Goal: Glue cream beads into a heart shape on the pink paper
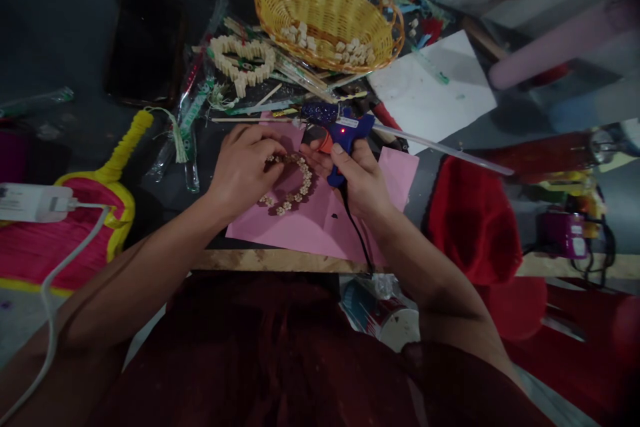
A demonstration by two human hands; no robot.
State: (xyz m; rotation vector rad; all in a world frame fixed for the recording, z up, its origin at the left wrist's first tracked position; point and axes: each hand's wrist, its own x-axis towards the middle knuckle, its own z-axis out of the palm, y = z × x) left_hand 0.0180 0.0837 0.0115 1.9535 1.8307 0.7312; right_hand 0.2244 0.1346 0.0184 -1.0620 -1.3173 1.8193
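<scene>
My right hand (357, 170) is wrapped round the handle of a blue glue gun (345, 125) with an orange trigger and a small red light. A long clear glue stick (445, 149) sticks out of its back end, and its nozzle points left. My left hand (247, 163) pinches the upper left part of a curved string of small wooden pieces (303, 180), shaped like an open ring. Fingers cover part of that ring. Beneath both hands lies a pink sheet of paper (320, 230).
A yellow wicker basket (330, 10) with small pale pieces stands at the back. Left of it are a heart-shaped wooden frame (240, 57), plastic-wrapped sticks and a dark phone (145, 47). White paper (440, 93) and red cloth (473, 220) lie right; a pink-and-yellow fan-shaped item (95, 193) sits left.
</scene>
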